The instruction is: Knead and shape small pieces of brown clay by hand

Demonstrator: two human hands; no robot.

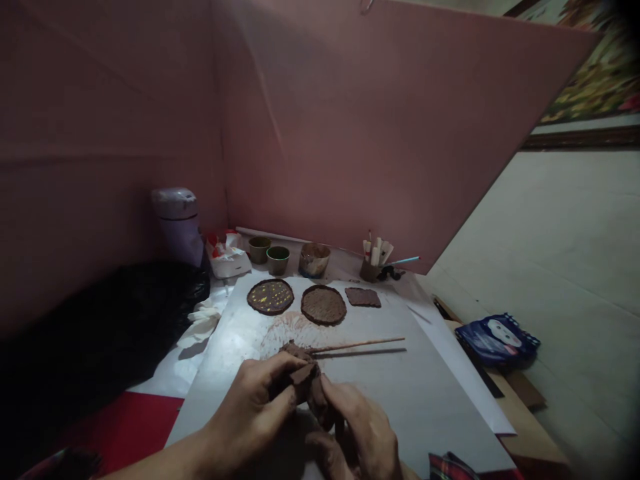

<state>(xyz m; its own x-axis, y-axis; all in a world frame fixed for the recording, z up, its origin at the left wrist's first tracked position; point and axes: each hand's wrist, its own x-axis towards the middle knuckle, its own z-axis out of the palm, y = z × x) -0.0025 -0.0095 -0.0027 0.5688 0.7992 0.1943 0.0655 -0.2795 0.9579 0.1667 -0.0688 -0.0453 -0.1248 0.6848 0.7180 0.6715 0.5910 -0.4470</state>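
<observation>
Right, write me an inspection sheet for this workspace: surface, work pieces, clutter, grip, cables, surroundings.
Surface: pale board, brown smears on its far half.
Job's things: round yellow-flecked piece, plain round piece and small rectangular slab at the far side; thin stick nearer, its left end by a brown lump.
Clutter: two cups, smeared tub and pot of slim items beyond the pieces; black plastic at left.
Grip: left grip and right grip, bare hands, both hold brown clay-like material.
Cables: nothing seen.
Surroundings: pink panels; framed picture at right.
</observation>
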